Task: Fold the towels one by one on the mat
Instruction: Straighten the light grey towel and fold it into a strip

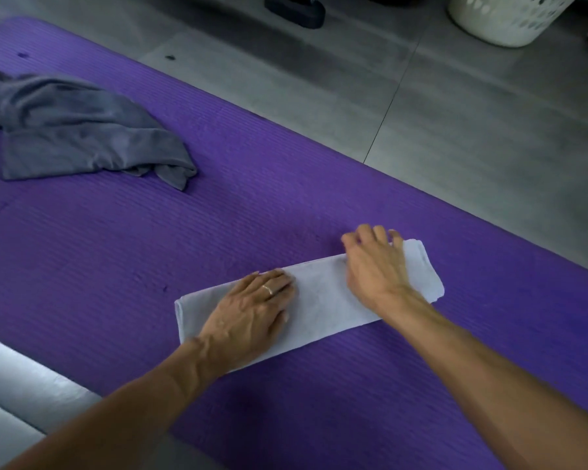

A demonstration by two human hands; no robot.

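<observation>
Pale white cloth towel (319,300), folded into a long strip, lies on purple ribbed foam mat (116,249). My left hand (252,313) presses flat; right hand (375,266) fingers curl at far edge. Next: align ends squarely, smooth outward.

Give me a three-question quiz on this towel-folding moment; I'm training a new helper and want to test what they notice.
1. True or false: the left hand lies flat on the white towel.
2. Where is the grey towel? A) in the laundry basket B) crumpled on the purple mat C) under the white towel
3. Which hand wears a ring?

Key
1. True; its fingers are straight and press the folded strip.
2. B; it lies unfolded at the far left of the mat.
3. The left; the right hand, at the towel's other end, shows none.
</observation>
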